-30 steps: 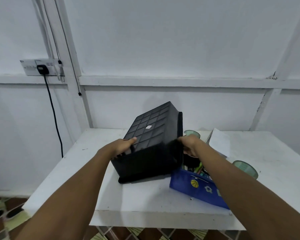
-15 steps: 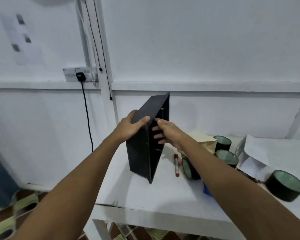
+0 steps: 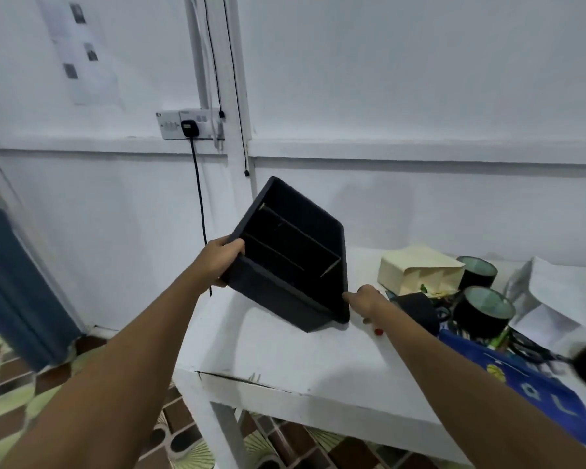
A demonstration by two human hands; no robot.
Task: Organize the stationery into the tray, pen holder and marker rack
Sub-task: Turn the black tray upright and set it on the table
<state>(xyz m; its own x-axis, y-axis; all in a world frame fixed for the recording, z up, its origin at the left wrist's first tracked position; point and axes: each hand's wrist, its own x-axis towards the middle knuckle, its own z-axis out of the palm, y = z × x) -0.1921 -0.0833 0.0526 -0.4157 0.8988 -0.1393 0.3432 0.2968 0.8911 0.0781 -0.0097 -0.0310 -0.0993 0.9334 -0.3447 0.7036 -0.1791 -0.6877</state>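
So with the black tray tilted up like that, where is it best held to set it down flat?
Probably by its two opposite outer walls, one hand from each side. The black tray is tilted, open face toward the camera, with dividers inside, so the rim walls are the plain grip. The left hand already grips the left wall; the right hand sits at the lower right corner, near the white table.

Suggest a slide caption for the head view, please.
Both hands, left hand and right hand, tilt a black divided tray above the white table.
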